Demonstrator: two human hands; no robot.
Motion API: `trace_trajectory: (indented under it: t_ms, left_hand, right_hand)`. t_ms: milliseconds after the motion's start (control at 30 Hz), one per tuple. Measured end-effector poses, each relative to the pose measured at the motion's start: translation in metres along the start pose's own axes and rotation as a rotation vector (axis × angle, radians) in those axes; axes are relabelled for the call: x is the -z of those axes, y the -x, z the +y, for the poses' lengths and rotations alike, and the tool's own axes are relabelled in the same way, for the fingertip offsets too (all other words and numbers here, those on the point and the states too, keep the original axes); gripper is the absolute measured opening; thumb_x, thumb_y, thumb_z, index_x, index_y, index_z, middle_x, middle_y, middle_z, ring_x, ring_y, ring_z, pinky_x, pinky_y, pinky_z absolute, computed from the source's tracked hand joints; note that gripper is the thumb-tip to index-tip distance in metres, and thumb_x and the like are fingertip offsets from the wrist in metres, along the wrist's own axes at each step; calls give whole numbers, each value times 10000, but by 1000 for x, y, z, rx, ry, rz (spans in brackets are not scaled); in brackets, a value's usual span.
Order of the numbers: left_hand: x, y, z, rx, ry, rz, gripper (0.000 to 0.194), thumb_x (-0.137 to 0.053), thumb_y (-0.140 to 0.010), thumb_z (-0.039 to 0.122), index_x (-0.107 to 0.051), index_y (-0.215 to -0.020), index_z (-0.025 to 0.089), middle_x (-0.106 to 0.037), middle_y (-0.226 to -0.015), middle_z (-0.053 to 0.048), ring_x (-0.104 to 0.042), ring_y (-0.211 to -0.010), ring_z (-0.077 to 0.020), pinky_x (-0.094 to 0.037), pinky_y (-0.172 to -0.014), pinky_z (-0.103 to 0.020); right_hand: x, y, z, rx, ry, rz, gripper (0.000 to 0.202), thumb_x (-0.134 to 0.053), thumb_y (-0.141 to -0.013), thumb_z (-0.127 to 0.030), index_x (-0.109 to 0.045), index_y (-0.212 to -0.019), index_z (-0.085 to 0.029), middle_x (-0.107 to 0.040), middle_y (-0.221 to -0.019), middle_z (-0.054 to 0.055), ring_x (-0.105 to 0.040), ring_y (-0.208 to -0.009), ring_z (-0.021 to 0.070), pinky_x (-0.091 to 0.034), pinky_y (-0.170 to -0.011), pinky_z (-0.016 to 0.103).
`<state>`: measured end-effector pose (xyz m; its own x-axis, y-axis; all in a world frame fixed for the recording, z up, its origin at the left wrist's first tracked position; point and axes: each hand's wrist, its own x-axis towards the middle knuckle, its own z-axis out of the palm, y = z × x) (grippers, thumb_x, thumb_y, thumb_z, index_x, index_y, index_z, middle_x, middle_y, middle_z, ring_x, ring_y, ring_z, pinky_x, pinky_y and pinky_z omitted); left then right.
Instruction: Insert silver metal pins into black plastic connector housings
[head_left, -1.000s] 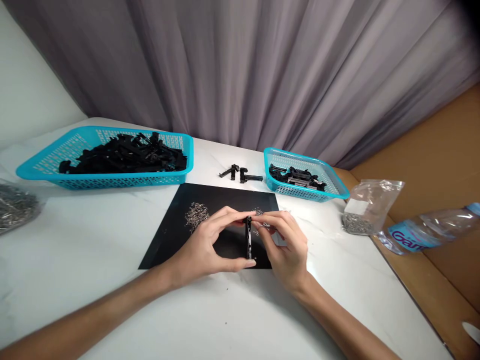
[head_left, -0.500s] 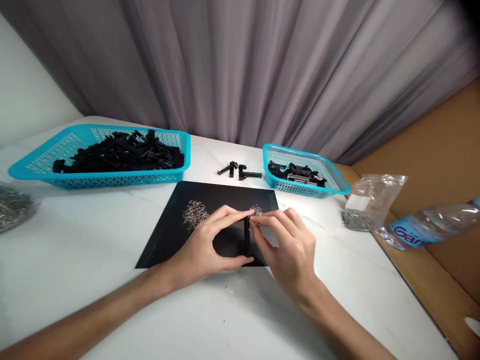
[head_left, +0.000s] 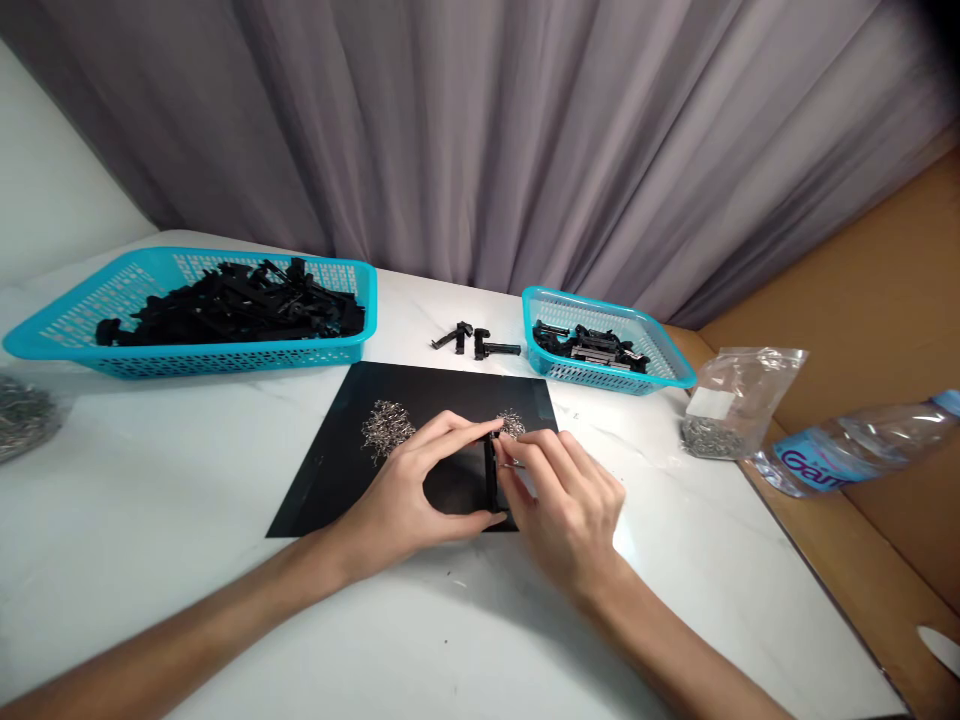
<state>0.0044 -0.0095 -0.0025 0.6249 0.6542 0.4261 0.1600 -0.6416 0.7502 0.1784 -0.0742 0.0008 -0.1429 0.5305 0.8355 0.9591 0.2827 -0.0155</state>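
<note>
My left hand (head_left: 405, 490) grips a narrow black plastic part (head_left: 491, 475) by its two ends, fingertips at the top and thumb at the bottom, over a black mat (head_left: 315, 480). Against the right side of that part, my right hand (head_left: 574, 500) pinches a thin metal piece (head_left: 512, 464) between thumb and forefinger. One pile of small metal pieces (head_left: 386, 430) lies on the mat left of the black part. Another small metal pile (head_left: 511, 422) shows just behind my right fingertips, partly covered by them.
A large blue basket (head_left: 225, 355) of black parts stands at the left, a smaller blue basket (head_left: 611, 380) at the right. Several black pieces (head_left: 501, 349) lie between them. Bags of metal bits (head_left: 712, 437) sit at both sides, with a bottle (head_left: 832, 455) far right.
My right hand has turned slightly, with its fingers more bent, and the thin metal piece now shows between them. The left hand keeps its hold on the black part. The view has shifted a little.
</note>
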Motion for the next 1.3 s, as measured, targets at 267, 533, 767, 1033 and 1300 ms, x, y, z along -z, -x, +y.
trace_trajectory:
  t_ms: [267,533,767,1033,1300]
  left_hand:
    - [0,1,2,35,28,13,686,-817,-789,186,-572,-1416,313,-622,-1181,-19,-656,-1075,-199,-557,-950,-351]
    - [8,2,-4,75,56,-28,710,-870,-755,264,-586,-1405,310,-635,-1164,-18,-650,-1100,-210,-553,-997,-363]
    - [11,-1,-8,63,83,-65,683,-874,-749,285,-597,-1374,267,-638,-1215,-56,-655,-1134,-233,-549,-1048,-410]
    - [8,-2,-4,48,-24,-65,633,-845,-701,230,-646,-1301,246,-678,-1123,-52,-663,-1057,-235,-579,-948,-390]
    - [7,-4,0,61,-106,-87,605,-853,-682,244,-677,-1261,248,-686,-1052,-31,-671,-982,-232,-566,-880,-370]
  right_hand:
    - [-1,8,-3,13,-78,-63,227,-524,-1001,-76,-638,-1174,-169,-759,-898,50,-624,-598,132,-392,-537,309]
    - [1,3,5,-211,-474,-180,206,-545,-1002,-145,-719,-1106,-187,-741,-946,47,-585,-599,110,-441,-535,268]
    - [4,-16,21,-787,-1000,-338,208,-704,-917,-393,-804,-940,-212,-738,-803,29,-530,-599,129,-394,-527,264]
    - [-7,-13,30,-936,-1153,-431,315,-855,-747,-486,-777,-787,-183,-745,-784,39,-545,-622,137,-388,-556,273]
    - [-8,-12,31,-886,-1115,-525,368,-847,-760,-515,-710,-768,-173,-673,-705,2,-486,-566,114,-346,-519,257]
